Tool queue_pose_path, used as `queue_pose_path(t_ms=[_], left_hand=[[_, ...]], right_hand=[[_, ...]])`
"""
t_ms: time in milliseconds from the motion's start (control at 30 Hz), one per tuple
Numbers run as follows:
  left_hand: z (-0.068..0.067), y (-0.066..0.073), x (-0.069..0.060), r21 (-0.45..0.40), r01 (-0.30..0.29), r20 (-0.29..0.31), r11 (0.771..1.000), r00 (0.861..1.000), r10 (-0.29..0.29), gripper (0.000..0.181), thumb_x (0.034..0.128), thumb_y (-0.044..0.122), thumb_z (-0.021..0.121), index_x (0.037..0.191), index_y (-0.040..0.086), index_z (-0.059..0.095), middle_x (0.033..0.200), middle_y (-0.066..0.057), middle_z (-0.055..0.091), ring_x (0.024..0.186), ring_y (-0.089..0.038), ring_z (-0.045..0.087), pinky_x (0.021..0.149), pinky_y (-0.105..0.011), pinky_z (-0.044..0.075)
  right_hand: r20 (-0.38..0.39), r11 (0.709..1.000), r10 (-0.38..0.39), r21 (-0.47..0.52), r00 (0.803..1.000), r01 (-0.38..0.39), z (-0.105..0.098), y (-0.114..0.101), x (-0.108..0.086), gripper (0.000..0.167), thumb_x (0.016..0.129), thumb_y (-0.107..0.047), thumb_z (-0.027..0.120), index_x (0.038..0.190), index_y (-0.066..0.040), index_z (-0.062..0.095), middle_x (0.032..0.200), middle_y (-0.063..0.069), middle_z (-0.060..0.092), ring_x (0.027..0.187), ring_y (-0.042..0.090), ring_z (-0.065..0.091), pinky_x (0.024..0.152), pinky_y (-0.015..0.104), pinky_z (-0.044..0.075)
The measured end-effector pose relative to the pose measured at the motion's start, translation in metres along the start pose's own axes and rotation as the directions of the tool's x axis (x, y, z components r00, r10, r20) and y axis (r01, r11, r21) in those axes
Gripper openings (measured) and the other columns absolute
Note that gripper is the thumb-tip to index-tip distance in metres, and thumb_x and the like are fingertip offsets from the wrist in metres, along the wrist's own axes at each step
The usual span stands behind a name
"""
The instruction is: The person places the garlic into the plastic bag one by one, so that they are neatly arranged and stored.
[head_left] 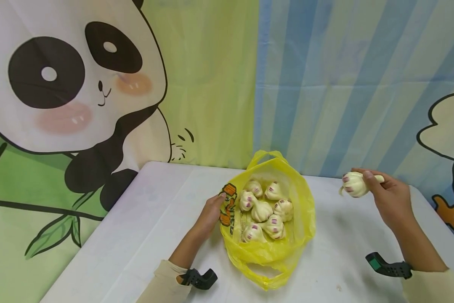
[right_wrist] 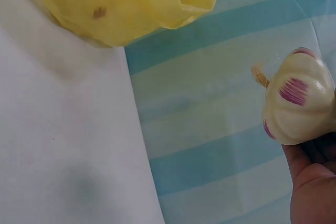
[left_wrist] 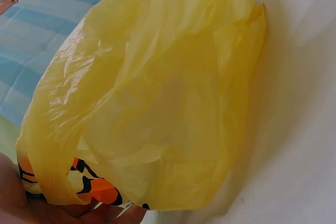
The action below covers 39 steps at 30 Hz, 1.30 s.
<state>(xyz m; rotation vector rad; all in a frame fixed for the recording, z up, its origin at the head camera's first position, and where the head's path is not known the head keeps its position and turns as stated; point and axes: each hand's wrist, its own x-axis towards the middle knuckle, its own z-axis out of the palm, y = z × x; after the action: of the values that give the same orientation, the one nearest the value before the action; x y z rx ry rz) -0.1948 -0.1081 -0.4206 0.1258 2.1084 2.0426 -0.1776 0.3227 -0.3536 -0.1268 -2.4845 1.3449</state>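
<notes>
A yellow plastic bag (head_left: 306, 210) lies open on the white table, with several garlic bulbs (head_left: 262, 211) inside it. My left hand (head_left: 210, 214) pinches the bag's left rim beside its orange and black print; in the left wrist view, the bag (left_wrist: 157, 98) hides part of that hand's fingers (left_wrist: 105, 214). Off to the right, above the table, my right hand (head_left: 391, 200) holds one garlic bulb (head_left: 354, 184) by its stem end. That bulb (right_wrist: 299, 98), white with purple patches, points its root tuft away from the hand in the right wrist view.
The white table (head_left: 166, 202) reaches back to a printed cloth (head_left: 211, 84) with a panda at left and blue stripes at right. The bag's two handle loops stick out, one toward the back and one toward the front. A dark band (head_left: 391, 267) circles the right wrist.
</notes>
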Motion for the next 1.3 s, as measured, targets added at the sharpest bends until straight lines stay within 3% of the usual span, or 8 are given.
queue_pose_path(t_ms=[67, 167, 300, 633, 1000, 1067, 1133, 1300], left_hand=[[0.0, -0.001, 0.0, -0.002, -0.002, 0.001, 1.0, 1.0, 0.002, 0.052, 0.1055, 0.039, 0.035, 0.13, -0.001, 0.056, 0.103, -0.021, 0.064, 0.101, -0.039, 0.058, 0.087, -0.033, 0.045], [-0.001, -0.002, 0.0, -0.012, -0.008, 0.005, 1.0, 1.0, 0.008, 0.053, 0.1057, 0.04, 0.034, 0.131, -0.001, 0.056, 0.108, -0.024, 0.063, 0.104, -0.039, 0.058, 0.088, -0.034, 0.046], [0.0, -0.002, 0.001, -0.019, -0.018, 0.011, 1.0, 1.0, 0.018, 0.052, 0.1061, 0.039, 0.034, 0.133, -0.001, 0.054, 0.115, -0.026, 0.061, 0.108, -0.04, 0.057, 0.089, -0.035, 0.046], [0.001, -0.001, 0.0, -0.033, -0.028, 0.022, 0.999, 0.999, 0.028, 0.051, 0.1063, 0.037, 0.033, 0.136, 0.001, 0.053, 0.117, -0.026, 0.061, 0.109, -0.04, 0.057, 0.091, -0.037, 0.045], [-0.002, 0.0, 0.0, -0.033, -0.009, 0.017, 0.999, 1.0, 0.01, 0.051, 0.1062, 0.038, 0.033, 0.135, 0.001, 0.053, 0.117, -0.027, 0.06, 0.106, -0.036, 0.058, 0.09, -0.037, 0.045], [-0.002, 0.0, -0.001, -0.033, -0.008, 0.014, 0.999, 1.0, 0.009, 0.051, 0.1061, 0.038, 0.033, 0.135, 0.001, 0.053, 0.116, -0.027, 0.06, 0.106, -0.037, 0.058, 0.089, -0.037, 0.045], [-0.002, 0.0, -0.001, -0.034, -0.009, 0.009, 0.999, 1.0, 0.01, 0.051, 0.106, 0.038, 0.034, 0.135, 0.001, 0.053, 0.116, -0.027, 0.06, 0.106, -0.036, 0.058, 0.09, -0.038, 0.045], [-0.002, 0.002, -0.001, -0.015, -0.02, 0.001, 1.0, 1.0, 0.02, 0.051, 0.1059, 0.038, 0.034, 0.134, 0.002, 0.055, 0.116, -0.025, 0.062, 0.106, -0.033, 0.059, 0.094, -0.04, 0.043]], right_hand=[[0.016, 1.0, -0.02, -0.004, 1.0, 0.02, 0.002, -0.005, 0.0, 0.049, 0.099, -0.049, 0.047, 0.134, -0.017, 0.061, 0.12, -0.017, 0.062, 0.12, 0.009, 0.045, 0.089, 0.025, 0.041], [0.032, 0.998, -0.067, 0.016, 0.997, 0.067, 0.006, -0.013, 0.001, 0.045, 0.1, -0.045, 0.05, 0.13, -0.015, 0.064, 0.111, -0.019, 0.065, 0.112, 0.003, 0.047, 0.078, 0.014, 0.04], [0.062, 0.988, -0.153, 0.034, 0.986, 0.152, 0.015, -0.02, 0.001, 0.039, 0.1, -0.038, 0.053, 0.126, -0.011, 0.067, 0.108, -0.016, 0.068, 0.108, 0.0, 0.051, 0.076, 0.008, 0.042], [0.205, 0.942, -0.334, 0.093, 0.92, 0.321, 0.031, -0.037, 0.001, 0.028, 0.101, -0.02, 0.055, 0.12, -0.003, 0.068, 0.109, -0.005, 0.07, 0.101, 0.002, 0.06, 0.076, 0.014, 0.049], [0.258, 0.937, -0.348, 0.09, 0.901, 0.337, 0.052, -0.062, 0.003, 0.026, 0.101, -0.022, 0.056, 0.119, -0.01, 0.07, 0.106, -0.001, 0.07, 0.096, 0.004, 0.062, 0.074, 0.018, 0.05], [0.271, 0.931, -0.365, 0.098, 0.891, 0.352, 0.057, -0.066, 0.004, 0.026, 0.101, -0.022, 0.055, 0.119, -0.011, 0.07, 0.107, 0.0, 0.07, 0.096, 0.004, 0.062, 0.073, 0.018, 0.05], [0.289, 0.92, -0.392, 0.105, 0.873, 0.378, 0.062, -0.071, 0.005, 0.025, 0.101, -0.022, 0.055, 0.119, -0.011, 0.07, 0.104, 0.002, 0.07, 0.078, 0.002, 0.06, 0.062, 0.019, 0.048], [0.348, 0.885, -0.464, 0.134, 0.815, 0.447, 0.078, -0.081, 0.008, 0.023, 0.101, -0.018, 0.057, 0.118, -0.011, 0.071, 0.112, 0.008, 0.068, 0.059, 0.0, 0.047, 0.056, 0.022, 0.044]])
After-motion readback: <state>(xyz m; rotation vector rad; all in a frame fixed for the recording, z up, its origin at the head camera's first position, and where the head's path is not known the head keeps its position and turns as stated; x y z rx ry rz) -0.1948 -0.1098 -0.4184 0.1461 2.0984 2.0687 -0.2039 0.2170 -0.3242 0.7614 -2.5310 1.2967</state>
